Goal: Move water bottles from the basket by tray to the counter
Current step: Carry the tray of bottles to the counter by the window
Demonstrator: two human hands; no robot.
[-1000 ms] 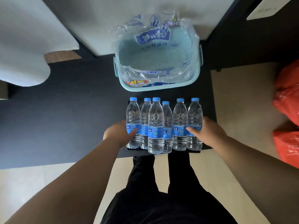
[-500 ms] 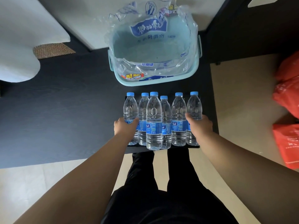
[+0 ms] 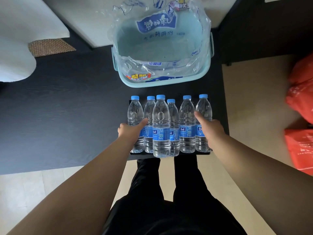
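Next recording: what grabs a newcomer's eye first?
Six blue-capped water bottles crowd a black tray at the near edge of the dark table, the left hand and right hand gripping its sides, thumbs against the outer bottles. Beyond sits a teal basket lined with crumpled clear plastic, no bottles visible inside; red bags lie at far right.

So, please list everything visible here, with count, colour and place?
dark table: one, black, centre
tray: one, black, table's near edge
water bottles: six visible, clear, blue caps, upright on tray
basket: one, light teal, on table behind tray
plastic wrap: one, clear with blue print, lining basket
plastic bags: two, red-orange, floor at right
woven mat: one, brown, upper left
left hand: one, holds tray's left side, thumb on bottle
right hand: one, holds tray's right side, thumb on bottle
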